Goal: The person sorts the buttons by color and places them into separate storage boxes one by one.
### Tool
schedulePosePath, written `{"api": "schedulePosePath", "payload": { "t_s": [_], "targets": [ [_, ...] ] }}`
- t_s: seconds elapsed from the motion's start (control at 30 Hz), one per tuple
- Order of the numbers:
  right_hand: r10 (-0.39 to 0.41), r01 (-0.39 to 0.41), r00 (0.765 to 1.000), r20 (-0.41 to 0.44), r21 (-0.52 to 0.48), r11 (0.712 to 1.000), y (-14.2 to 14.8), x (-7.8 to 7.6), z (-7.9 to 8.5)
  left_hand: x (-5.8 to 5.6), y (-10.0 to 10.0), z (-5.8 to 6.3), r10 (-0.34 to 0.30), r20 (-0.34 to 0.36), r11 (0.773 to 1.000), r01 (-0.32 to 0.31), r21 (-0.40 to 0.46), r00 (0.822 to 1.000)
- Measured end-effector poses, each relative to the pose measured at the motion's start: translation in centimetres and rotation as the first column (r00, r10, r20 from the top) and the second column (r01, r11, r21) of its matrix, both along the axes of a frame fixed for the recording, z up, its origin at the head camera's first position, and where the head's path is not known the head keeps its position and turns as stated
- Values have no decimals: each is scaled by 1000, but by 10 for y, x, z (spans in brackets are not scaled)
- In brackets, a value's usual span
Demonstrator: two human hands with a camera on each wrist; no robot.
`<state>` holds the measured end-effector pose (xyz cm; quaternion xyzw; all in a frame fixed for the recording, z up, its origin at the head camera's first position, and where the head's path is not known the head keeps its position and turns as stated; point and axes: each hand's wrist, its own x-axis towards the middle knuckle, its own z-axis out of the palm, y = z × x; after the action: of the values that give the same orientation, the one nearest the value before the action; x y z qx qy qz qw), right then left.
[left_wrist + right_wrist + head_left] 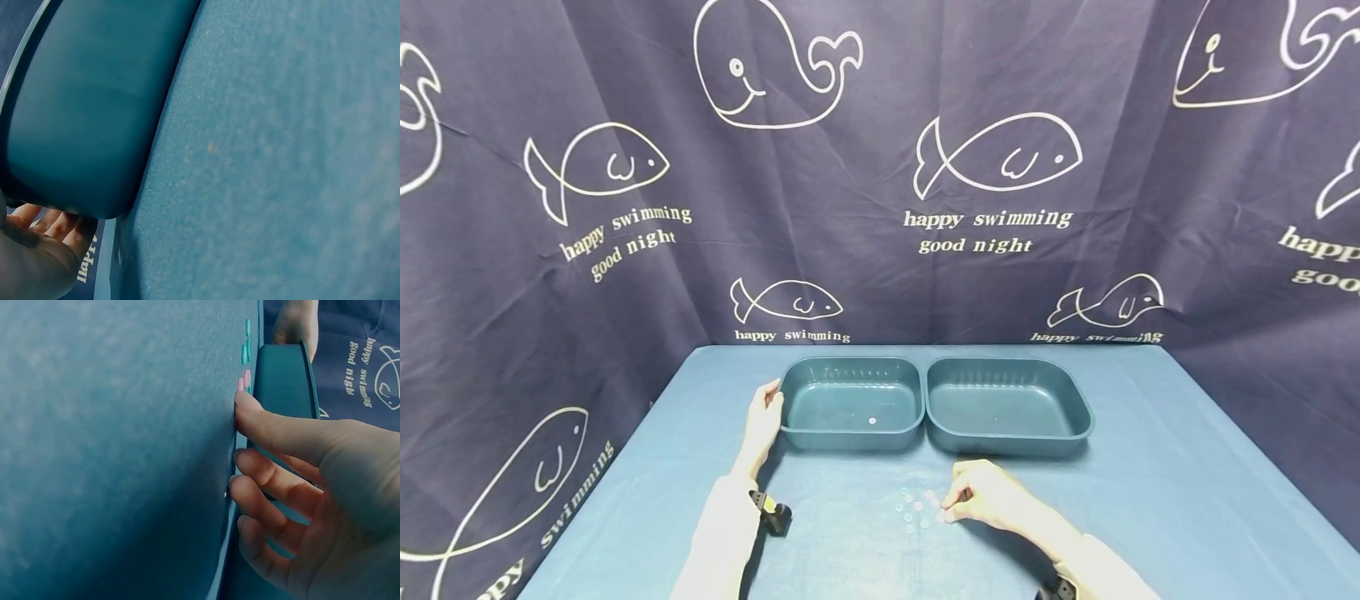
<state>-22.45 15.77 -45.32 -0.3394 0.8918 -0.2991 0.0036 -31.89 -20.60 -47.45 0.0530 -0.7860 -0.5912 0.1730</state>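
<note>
My left hand [763,423] holds the left end of a teal bin [850,442]. In the left wrist view its fingers [59,225] curl against the bin's end wall. One small pale disc [872,421] lies on that bin's floor. My right hand [988,496] is low over the blue tabletop, thumb and forefinger together at a pale pink disc [942,517]. The other fingers [256,494] are bent and hold nothing. Several small round discs [917,506], pink and translucent green, lie just left of the fingertips.
A second teal bin [1011,446] stands right of the first, their ends side by side. Both sit toward the back of the blue-covered table [842,542]. Behind and around hangs a dark blue curtain [880,275] with white whale and fish drawings.
</note>
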Motion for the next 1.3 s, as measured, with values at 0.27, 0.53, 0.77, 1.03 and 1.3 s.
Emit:
{"api": "schedulePosePath", "payload": {
  "t_s": [0.27, 0.53, 0.77, 1.03, 1.3],
  "targets": [
    [22, -22, 1000, -13, -19, 1000, -2, 1, 1, 2, 1, 0, -2, -5, 1000, 2, -6, 1000],
    [51, -48, 998, 28, -96, 994, 0, 0, -3, 4, 1, -2, -1, -15, 1000, 1, 4, 1000],
    [60, -49, 996, 71, -151, 987, 4, -1, -3, 2, 0, -4, -10, -39, 1000, 11, 21, 999],
    [12, 0, 997, 77, -156, 988, 5, -2, 3, 4, 0, 1, -9, -34, 1000, 10, 22, 999],
    [-53, 63, 997, 64, -173, 983, 2, -6, 15, 3, 1, 0, -4, -41, 1000, 5, 30, 999]
  ]
}}
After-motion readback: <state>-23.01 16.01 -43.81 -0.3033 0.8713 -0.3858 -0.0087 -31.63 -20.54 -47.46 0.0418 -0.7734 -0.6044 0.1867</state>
